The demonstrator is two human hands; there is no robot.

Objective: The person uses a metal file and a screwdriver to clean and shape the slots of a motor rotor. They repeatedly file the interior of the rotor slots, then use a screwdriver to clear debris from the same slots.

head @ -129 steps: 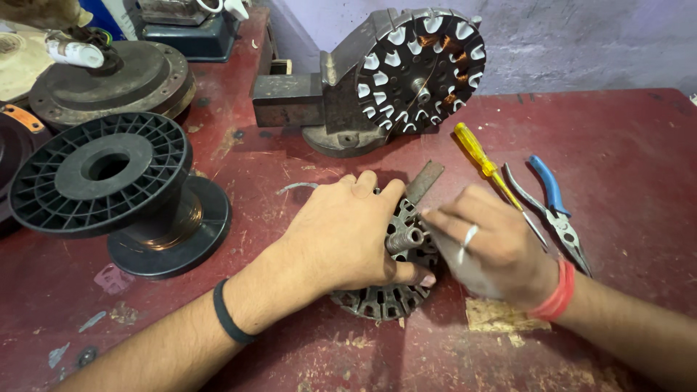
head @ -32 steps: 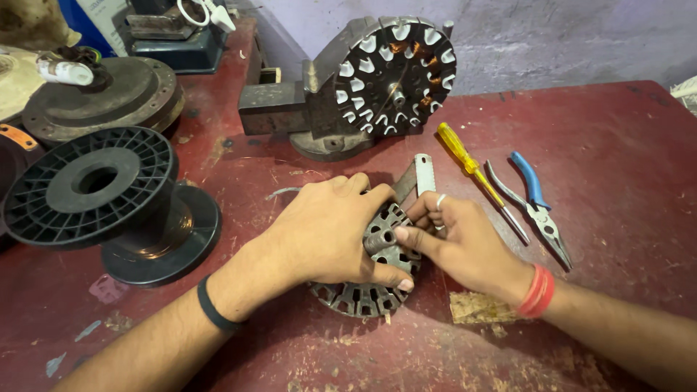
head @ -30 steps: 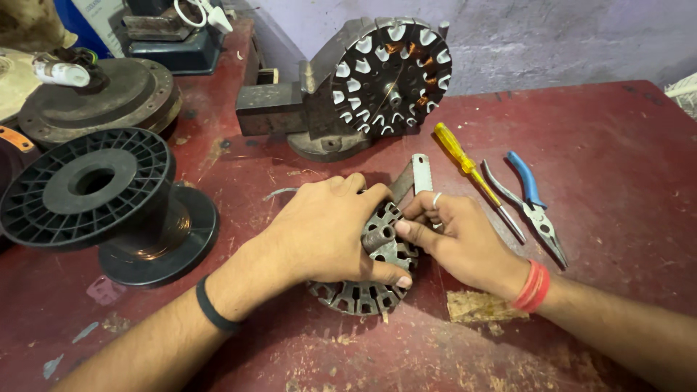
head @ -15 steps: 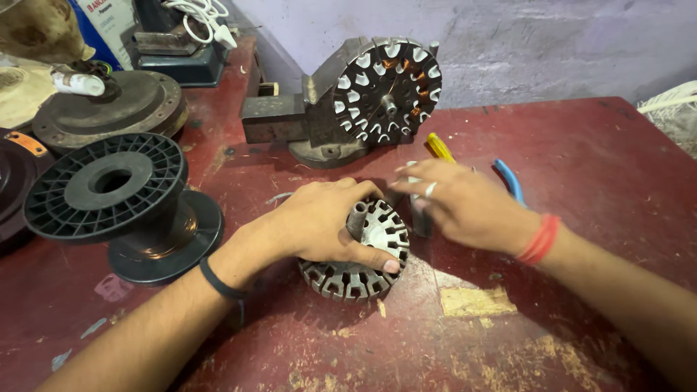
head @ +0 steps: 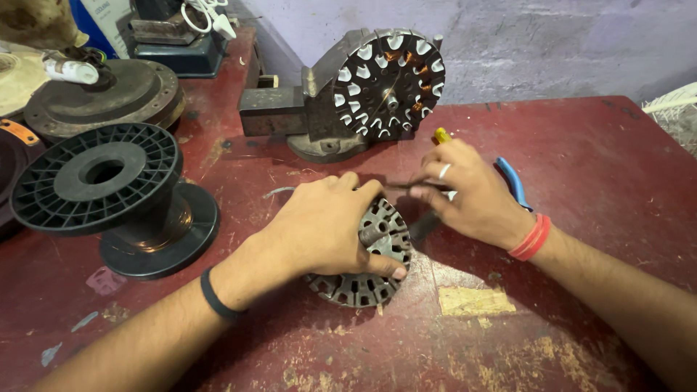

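My left hand grips a round slotted metal stator core that rests on the red table, thumb across its top face. My right hand hovers just right of it, fingers pinched on a thin dark metal strip that points left towards my left fingers. That hand covers most of a yellow-handled screwdriver and blue-handled pliers; only their handle ends show.
A second slotted core with copper windings sits clamped in a grey vise at the back. A black plastic spool stands at the left, with round machine parts behind it. Tape patch on the worn red table.
My right hand pulled back from the core's top slots to the right, over the screwdriver and pliers. My left hand kept its grip on the core. The view shifted slightly.
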